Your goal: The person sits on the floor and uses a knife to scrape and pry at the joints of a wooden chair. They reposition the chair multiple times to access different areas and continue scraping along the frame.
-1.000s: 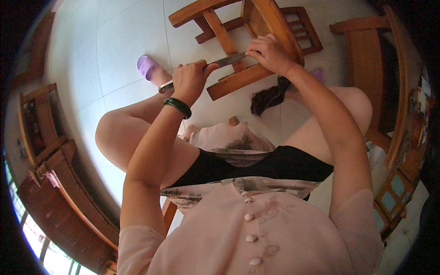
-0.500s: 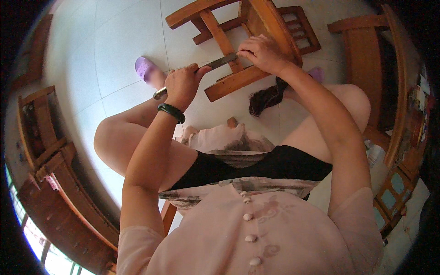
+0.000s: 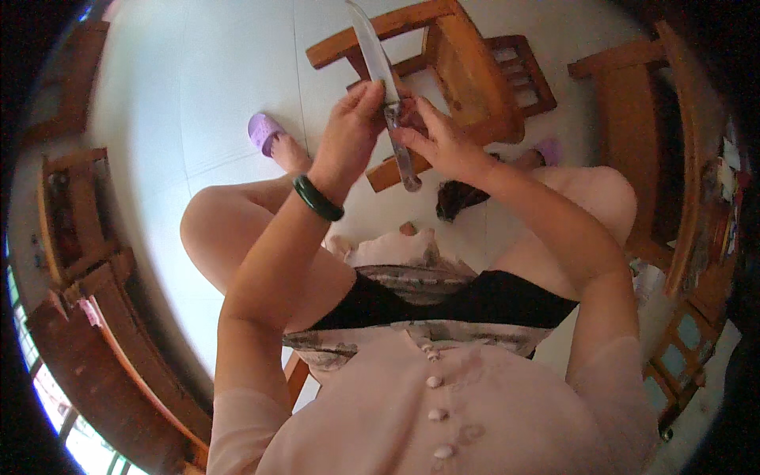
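A long knife (image 3: 370, 41) points blade-up toward the top of the view, its silvery handle hanging below. My left hand (image 3: 353, 133), with a dark green bangle (image 3: 318, 198) on the wrist, grips it where blade meets handle, thumb and fingers closed on it. My right hand (image 3: 438, 142) is closed on the handle, thumb lying across it. Both hands are above a small wooden chair (image 3: 471, 75) on the tiled floor. Under my right forearm lies a dark bundle, perhaps cloth (image 3: 457, 198).
Brown wooden furniture lines the left side (image 3: 103, 348) and the right side (image 3: 621, 134). My bent knees spread either side of the hands. My left foot wears a purple slipper (image 3: 261, 133); another purple slipper (image 3: 549, 150) shows at right.
The knife has swung from lying nearly crosswise to pointing away from me. My left hand has moved right; my right hand has dropped from the far end to the handle.
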Tool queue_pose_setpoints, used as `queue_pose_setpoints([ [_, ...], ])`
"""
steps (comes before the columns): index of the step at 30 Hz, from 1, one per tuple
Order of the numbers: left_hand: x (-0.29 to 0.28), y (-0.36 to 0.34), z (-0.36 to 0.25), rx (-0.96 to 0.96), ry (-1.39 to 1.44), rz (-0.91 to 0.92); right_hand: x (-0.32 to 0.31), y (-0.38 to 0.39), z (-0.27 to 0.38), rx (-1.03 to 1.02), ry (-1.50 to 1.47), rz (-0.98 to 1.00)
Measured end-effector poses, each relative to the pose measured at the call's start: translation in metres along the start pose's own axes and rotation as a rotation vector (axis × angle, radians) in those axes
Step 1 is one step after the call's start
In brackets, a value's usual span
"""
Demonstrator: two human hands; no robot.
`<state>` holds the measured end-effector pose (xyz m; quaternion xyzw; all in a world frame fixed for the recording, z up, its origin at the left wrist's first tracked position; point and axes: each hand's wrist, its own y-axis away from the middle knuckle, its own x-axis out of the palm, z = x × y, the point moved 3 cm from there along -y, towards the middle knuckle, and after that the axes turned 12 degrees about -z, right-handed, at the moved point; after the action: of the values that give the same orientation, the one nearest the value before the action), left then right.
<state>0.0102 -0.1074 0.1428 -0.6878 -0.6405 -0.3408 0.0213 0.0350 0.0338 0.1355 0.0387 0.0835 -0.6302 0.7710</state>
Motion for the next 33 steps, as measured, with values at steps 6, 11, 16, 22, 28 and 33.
queue_pose_setpoints([
  [6,0.009,0.005,0.012,0.144,-0.419,-0.024,-0.026,0.008,0.001,0.200,0.093,0.022],
  [11,0.010,0.004,0.025,0.026,-0.286,0.019,-0.029,0.017,-0.003,0.240,0.169,0.008],
  [16,0.001,-0.007,0.018,-0.050,-0.210,-0.110,-0.033,0.010,0.004,0.130,0.301,-0.019],
  [22,-0.014,-0.011,0.019,-0.060,-0.140,-0.180,-0.054,0.005,0.009,0.080,0.574,0.117],
  [28,-0.029,-0.019,0.013,0.066,-0.271,-0.283,-0.071,0.010,0.008,0.061,0.763,0.162],
  [33,-0.028,-0.028,0.010,0.298,-0.829,-0.025,-0.084,0.010,0.016,0.003,0.792,0.159],
])
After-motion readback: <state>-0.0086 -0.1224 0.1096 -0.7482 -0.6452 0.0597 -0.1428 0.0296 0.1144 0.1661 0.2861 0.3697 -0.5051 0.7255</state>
